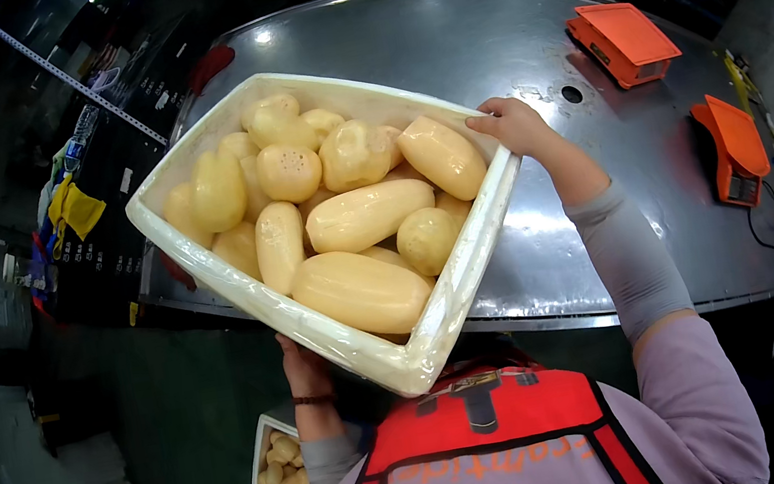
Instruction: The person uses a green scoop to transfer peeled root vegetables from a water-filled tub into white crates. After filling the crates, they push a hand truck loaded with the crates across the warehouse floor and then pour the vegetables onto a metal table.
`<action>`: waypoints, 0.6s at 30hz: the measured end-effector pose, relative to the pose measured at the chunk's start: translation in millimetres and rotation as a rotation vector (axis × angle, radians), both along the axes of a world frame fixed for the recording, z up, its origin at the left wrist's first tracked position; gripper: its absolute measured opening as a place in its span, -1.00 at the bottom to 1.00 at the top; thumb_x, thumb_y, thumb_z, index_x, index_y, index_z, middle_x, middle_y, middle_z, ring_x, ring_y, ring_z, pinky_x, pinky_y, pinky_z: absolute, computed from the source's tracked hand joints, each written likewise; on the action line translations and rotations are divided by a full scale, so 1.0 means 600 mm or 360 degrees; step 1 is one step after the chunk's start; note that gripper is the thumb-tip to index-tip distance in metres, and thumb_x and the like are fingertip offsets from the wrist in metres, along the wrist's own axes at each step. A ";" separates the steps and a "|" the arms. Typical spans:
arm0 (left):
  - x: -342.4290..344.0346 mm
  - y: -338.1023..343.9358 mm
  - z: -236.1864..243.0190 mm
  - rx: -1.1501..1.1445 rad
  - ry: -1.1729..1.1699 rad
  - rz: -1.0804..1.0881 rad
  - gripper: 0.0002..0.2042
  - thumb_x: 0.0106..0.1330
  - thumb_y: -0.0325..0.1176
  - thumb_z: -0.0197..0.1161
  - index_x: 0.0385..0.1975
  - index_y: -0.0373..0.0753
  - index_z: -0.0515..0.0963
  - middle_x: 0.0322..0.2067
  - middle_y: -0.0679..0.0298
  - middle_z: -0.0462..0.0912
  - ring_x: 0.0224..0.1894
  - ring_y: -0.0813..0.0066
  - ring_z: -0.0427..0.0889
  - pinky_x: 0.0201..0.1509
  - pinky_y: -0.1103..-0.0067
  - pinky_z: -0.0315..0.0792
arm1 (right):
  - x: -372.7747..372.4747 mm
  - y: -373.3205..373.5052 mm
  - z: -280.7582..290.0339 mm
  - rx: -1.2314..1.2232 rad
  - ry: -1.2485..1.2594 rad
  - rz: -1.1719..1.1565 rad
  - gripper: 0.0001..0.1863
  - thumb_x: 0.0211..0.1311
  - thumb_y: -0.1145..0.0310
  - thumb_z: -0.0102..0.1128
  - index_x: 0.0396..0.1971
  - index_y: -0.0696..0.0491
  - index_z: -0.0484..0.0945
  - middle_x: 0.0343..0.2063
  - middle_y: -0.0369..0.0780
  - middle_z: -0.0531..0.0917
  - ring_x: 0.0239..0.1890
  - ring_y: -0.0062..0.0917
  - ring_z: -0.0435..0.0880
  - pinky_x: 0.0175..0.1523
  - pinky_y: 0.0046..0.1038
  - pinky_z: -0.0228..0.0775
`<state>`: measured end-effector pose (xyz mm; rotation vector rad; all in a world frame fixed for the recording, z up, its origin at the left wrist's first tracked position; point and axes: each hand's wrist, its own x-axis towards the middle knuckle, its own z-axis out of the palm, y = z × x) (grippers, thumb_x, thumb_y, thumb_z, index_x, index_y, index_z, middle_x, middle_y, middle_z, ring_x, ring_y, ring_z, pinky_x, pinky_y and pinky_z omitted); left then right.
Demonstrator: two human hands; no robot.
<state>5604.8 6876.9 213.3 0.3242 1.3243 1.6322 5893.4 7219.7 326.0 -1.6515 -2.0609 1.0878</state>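
Note:
A white foam box [243,290], tilted, is held up between my two hands over the near edge of the steel table. Peeled lotus roots [371,215] fill it, pale yellow and wet-looking; small holes show on the end of one. My right hand [512,125] grips the box's right rim near the far corner, with the thumb over the edge. Under the near left side, my left hand [305,368] supports the box; its fingers are partly hidden by it.
A steel table [357,49] with a round hole spreads beyond the box. Two orange scales [634,43] stand at its right side. Below on the floor to my left is another white box [260,453] of lotus roots. Dark crates [109,245] line the left.

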 end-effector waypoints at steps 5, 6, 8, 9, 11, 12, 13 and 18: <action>-0.061 0.024 -0.002 0.0143 0.0014 0.0087 -0.36 0.34 0.15 -0.08 0.25 -0.22 0.18 0.12 0.19 0.42 0.13 0.34 0.43 0.20 0.42 0.35 | 0.026 -0.019 -0.032 0.0145 0.0105 -0.0090 -0.54 0.15 0.02 0.10 -0.22 0.14 0.57 -0.38 -0.04 0.65 -0.30 -0.24 0.64 -0.15 -0.31 0.42; -0.076 0.047 0.028 0.0081 0.0091 0.0038 -0.36 0.34 0.14 -0.08 0.25 -0.23 0.19 0.11 0.19 0.42 0.13 0.35 0.43 0.19 0.42 0.35 | 0.048 -0.038 -0.062 0.0252 0.0189 -0.0056 -0.56 0.18 0.04 0.08 -0.22 0.15 0.55 -0.38 -0.01 0.63 -0.30 -0.18 0.62 -0.16 -0.30 0.42; -0.097 0.084 0.060 -0.0017 0.0188 -0.0026 -0.37 0.35 0.13 -0.07 0.24 -0.23 0.19 0.11 0.19 0.42 0.12 0.36 0.44 0.18 0.43 0.36 | 0.072 -0.101 -0.049 0.0049 0.0207 0.0000 -0.61 0.19 0.11 0.09 -0.18 0.15 0.51 -0.42 -0.02 0.62 -0.31 -0.19 0.62 -0.19 -0.30 0.42; -0.108 0.099 0.080 -0.0073 0.0247 -0.0072 -0.38 0.35 0.12 -0.06 0.24 -0.23 0.19 0.10 0.19 0.43 0.12 0.36 0.44 0.18 0.44 0.37 | 0.082 -0.114 -0.045 0.0074 0.0209 0.0135 -0.58 0.19 0.09 0.11 -0.16 0.15 0.49 -0.47 -0.05 0.61 -0.36 -0.21 0.62 -0.21 -0.31 0.43; -0.128 0.121 0.126 -0.0165 0.0388 -0.0141 -0.39 0.36 0.10 -0.05 0.24 -0.24 0.19 0.10 0.19 0.43 0.11 0.37 0.45 0.17 0.45 0.38 | 0.094 -0.072 -0.024 -0.0118 0.0082 0.0357 -0.56 0.20 0.08 0.12 -0.12 0.15 0.48 -0.41 -0.05 0.61 -0.30 -0.25 0.62 -0.16 -0.34 0.43; -0.134 0.130 0.150 -0.0211 0.0459 -0.0175 -0.40 0.36 0.09 -0.05 0.23 -0.24 0.19 0.09 0.19 0.43 0.11 0.38 0.45 0.16 0.45 0.38 | 0.101 -0.047 -0.020 -0.0217 0.0013 0.0465 -0.55 0.21 0.07 0.12 -0.10 0.15 0.47 -0.39 -0.05 0.61 -0.28 -0.27 0.62 -0.14 -0.36 0.43; -0.137 0.143 0.172 -0.0259 0.0526 -0.0216 -0.40 0.36 0.08 -0.04 0.23 -0.24 0.20 0.09 0.19 0.43 0.10 0.38 0.45 0.16 0.45 0.39 | 0.093 0.002 -0.025 0.0088 0.0276 0.0418 -0.52 0.22 0.07 0.13 -0.03 0.14 0.44 -0.27 -0.05 0.59 -0.17 -0.30 0.59 -0.05 -0.38 0.40; -0.098 0.224 0.222 -0.0127 0.0678 -0.0178 -0.44 0.39 0.00 -0.02 0.24 -0.24 0.15 0.09 0.19 0.42 0.09 0.42 0.46 0.14 0.50 0.39 | -0.093 0.265 0.033 0.0533 0.1492 0.0432 -0.25 0.21 -0.10 0.07 0.28 0.05 0.19 0.26 -0.09 0.24 0.32 -0.30 0.17 0.32 -0.36 0.06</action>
